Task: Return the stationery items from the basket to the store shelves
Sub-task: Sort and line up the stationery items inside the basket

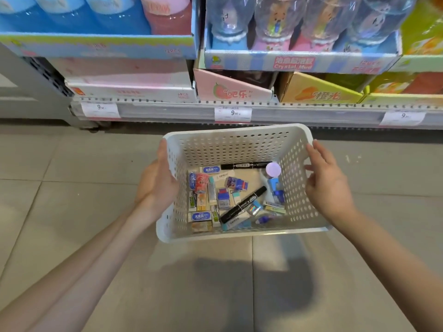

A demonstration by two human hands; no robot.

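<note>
A white perforated plastic basket (230, 144) hangs above the tiled floor, held between both hands. My left hand (155, 185) grips its left wall, thumb on the rim. My right hand (328, 183) presses flat against its right wall, fingers spread. Inside lie several small boxed erasers (203, 190), a thick black marker (242, 204) lying diagonally, a thinner black pen (244, 166) along the far wall, a round lilac-capped item (273, 170) and small blue items (278, 192).
The bottom store shelf (263, 111) with price tags (232, 114) runs just beyond the basket. On it stand display boxes: pink (230, 92), orange (316, 92), white (134, 89). Higher trays hold blue bottles and clear domed toys (299, 25). Grey tiled floor (72, 188) below.
</note>
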